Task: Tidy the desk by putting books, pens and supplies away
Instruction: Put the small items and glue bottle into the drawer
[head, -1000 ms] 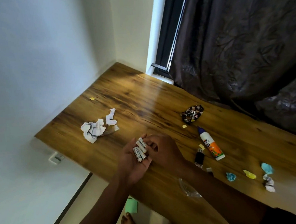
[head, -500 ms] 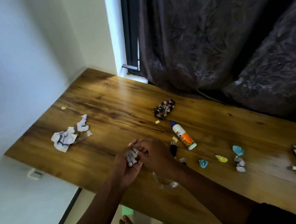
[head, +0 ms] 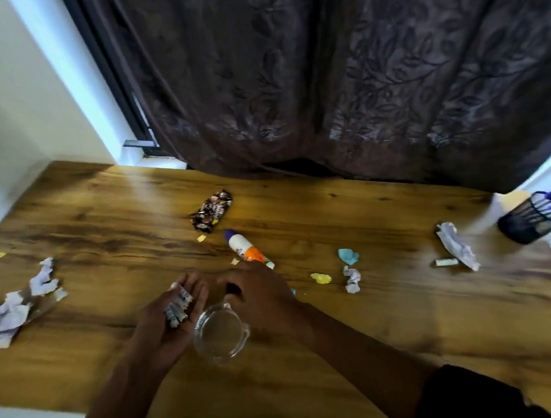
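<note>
Head view. Left hand (head: 174, 317) lay palm up just above the near desk (head: 405, 314) edge, fingers loosely cupped round a bundle of small white printed sticks (head: 177, 308), possibly chalks or crayons; too blurred to name surely. Right hand (head: 259, 293) reached forward, palm down, fingers curled over something small and dark at the rim of a clear plastic cup (head: 220, 335); hard to tell whether pinching it. Cup lay between the two wrists, touching the right hand's heel. Glue bottle (head: 247, 248) lay just beyond the right fingertips, candy wrapper (head: 211, 210) farther beyond. Blue, yellow and white paper scraps (head: 348, 269) sat right of the right hand; crumpled white paper (head: 10, 309) well left of the left hand. Black mesh pen holder (head: 534, 220) stood far right.

Compared with half a second earlier: hands parted, no longer meeting over the sticks; right hand shifted forward; cup now plainly in view between the arms; pen holder newly in view.
</note>
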`<state>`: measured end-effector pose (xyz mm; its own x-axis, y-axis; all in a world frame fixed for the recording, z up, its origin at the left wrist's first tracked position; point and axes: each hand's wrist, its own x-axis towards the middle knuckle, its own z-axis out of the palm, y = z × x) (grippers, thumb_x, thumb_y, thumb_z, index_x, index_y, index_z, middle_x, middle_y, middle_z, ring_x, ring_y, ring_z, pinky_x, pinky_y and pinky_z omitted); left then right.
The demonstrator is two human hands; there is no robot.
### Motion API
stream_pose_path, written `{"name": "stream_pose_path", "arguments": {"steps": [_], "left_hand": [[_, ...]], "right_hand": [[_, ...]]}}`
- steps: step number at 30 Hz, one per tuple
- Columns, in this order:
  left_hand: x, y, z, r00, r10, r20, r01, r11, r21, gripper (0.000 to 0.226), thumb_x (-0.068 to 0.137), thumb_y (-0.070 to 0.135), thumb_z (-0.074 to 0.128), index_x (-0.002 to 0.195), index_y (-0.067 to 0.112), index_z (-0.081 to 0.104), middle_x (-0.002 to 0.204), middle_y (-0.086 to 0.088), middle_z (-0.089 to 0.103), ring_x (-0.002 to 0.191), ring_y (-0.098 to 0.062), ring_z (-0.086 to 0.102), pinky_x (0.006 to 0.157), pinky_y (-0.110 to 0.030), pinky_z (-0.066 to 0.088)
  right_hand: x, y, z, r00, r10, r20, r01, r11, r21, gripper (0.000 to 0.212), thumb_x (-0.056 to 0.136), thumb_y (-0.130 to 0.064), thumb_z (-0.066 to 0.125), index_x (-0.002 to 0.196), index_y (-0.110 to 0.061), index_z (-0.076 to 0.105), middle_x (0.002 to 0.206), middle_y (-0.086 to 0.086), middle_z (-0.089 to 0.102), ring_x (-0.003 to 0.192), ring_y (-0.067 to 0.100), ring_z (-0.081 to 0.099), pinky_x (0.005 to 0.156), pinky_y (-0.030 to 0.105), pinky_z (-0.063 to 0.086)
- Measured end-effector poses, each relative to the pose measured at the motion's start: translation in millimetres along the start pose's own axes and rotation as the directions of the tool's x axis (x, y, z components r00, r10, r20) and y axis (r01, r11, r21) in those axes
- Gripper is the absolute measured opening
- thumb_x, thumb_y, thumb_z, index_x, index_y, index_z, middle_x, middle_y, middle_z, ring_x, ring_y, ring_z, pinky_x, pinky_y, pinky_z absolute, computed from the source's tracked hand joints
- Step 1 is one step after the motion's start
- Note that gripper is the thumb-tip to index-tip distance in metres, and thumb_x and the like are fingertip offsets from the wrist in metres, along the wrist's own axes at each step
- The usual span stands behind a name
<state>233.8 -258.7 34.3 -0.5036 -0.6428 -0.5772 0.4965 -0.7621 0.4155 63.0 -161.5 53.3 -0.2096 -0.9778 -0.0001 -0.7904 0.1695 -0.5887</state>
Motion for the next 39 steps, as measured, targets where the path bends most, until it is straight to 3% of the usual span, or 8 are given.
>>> {"name": "stream_pose_path", "arguments": {"steps": [4,13,16,19,23,26,35,39], "left_hand": [[3.3,-18.5,21.8,0.999,-0.040,0.008,0.039,0.999,0.008,0.079,0.062,0.000,0.081,0.137,0.000,0.055,0.132,-0.017,0.068,0.125,-0.030,0.064,0.099,-0.039,0.055],[-4.0,-84.1,96.0,0.971,-0.186,0.148,0.170,0.979,0.115,0.099,0.039,0.001,0.099,0.131,-0.001,0.062,0.132,-0.019,0.067,0.116,-0.035,0.069,0.093,-0.043,0.059],[-2.0,-108.3,117.8,0.958,-0.247,0.145,0.228,0.964,0.136,0.064,0.076,0.003,0.076,0.137,0.001,0.054,0.131,-0.020,0.068,0.115,-0.036,0.069,0.091,-0.044,0.059],[2.8,-130.9,130.6,0.939,-0.323,0.116,0.297,0.935,0.195,0.038,0.103,0.011,0.048,0.140,0.000,0.052,0.132,-0.020,0.067,0.119,-0.035,0.067,0.095,-0.044,0.057],[6.4,-158.6,150.4,0.916,-0.389,0.098,0.358,0.903,0.238,0.042,0.104,0.015,0.047,0.142,-0.002,0.051,0.134,-0.022,0.065,0.122,-0.037,0.065,0.097,-0.048,0.056],[8.0,-175.4,161.1,0.900,-0.427,0.089,0.397,0.885,0.243,0.043,0.104,0.019,0.048,0.141,-0.003,0.051,0.134,-0.024,0.065,0.121,-0.039,0.065,0.100,-0.051,0.053],[8.4,-203.5,174.7,0.872,-0.482,0.086,0.443,0.851,0.281,0.050,0.103,0.026,0.047,0.141,-0.006,0.050,0.135,-0.027,0.063,0.127,-0.043,0.060,0.112,-0.051,0.045],[8.9,-210.2,173.1,0.860,-0.498,0.111,0.449,0.842,0.298,0.050,0.103,0.027,0.048,0.141,-0.005,0.050,0.136,-0.027,0.062,0.125,-0.042,0.062,0.106,-0.053,0.050]], "right_hand": [[-18.5,24.6,-21.1,0.999,0.023,-0.029,-0.024,1.000,-0.012,0.041,0.092,-0.027,0.063,0.133,-0.027,0.063,0.139,0.001,0.059,0.126,0.026,0.052,0.102,0.040,0.049],[-64.4,131.4,-81.2,0.952,0.211,-0.222,-0.233,0.970,-0.076,0.030,0.089,-0.022,0.063,0.119,-0.021,0.071,0.117,0.003,0.071,0.107,0.024,0.066,0.088,0.039,0.057],[-89.4,171.6,-110.8,0.902,0.330,-0.278,-0.384,0.908,-0.167,0.030,0.087,-0.023,0.061,0.115,-0.026,0.070,0.113,0.000,0.070,0.102,0.022,0.067,0.074,0.032,0.054],[-116.2,212.5,-133.6,0.871,0.375,-0.316,-0.458,0.854,-0.248,0.032,0.079,-0.013,0.064,0.108,-0.021,0.074,0.109,0.005,0.072,0.099,0.031,0.067,0.073,0.034,0.054],[-142.1,241.3,-160.3,0.827,0.457,-0.326,-0.546,0.790,-0.279,0.028,0.075,-0.005,0.067,0.099,-0.017,0.076,0.104,0.008,0.070,0.102,0.036,0.064,0.072,0.039,0.053],[-152.8,250.3,-170.2,0.786,0.518,-0.337,-0.611,0.734,-0.297,0.026,0.089,-0.006,0.063,0.110,-0.016,0.074,0.112,0.011,0.067,0.111,0.036,0.060,0.077,0.042,0.053],[-170.2,277.0,-176.3,0.780,0.500,-0.376,-0.612,0.734,-0.294,0.041,0.089,0.001,0.061,0.129,-0.010,0.066,0.128,0.015,0.064,0.115,0.038,0.054,0.073,0.041,0.051],[-172.6,276.2,-171.1,0.789,0.450,-0.418,-0.585,0.759,-0.286,0.034,0.081,0.004,0.065,0.109,-0.013,0.073,0.120,0.014,0.069,0.110,0.039,0.059,0.069,0.041,0.053]]}}
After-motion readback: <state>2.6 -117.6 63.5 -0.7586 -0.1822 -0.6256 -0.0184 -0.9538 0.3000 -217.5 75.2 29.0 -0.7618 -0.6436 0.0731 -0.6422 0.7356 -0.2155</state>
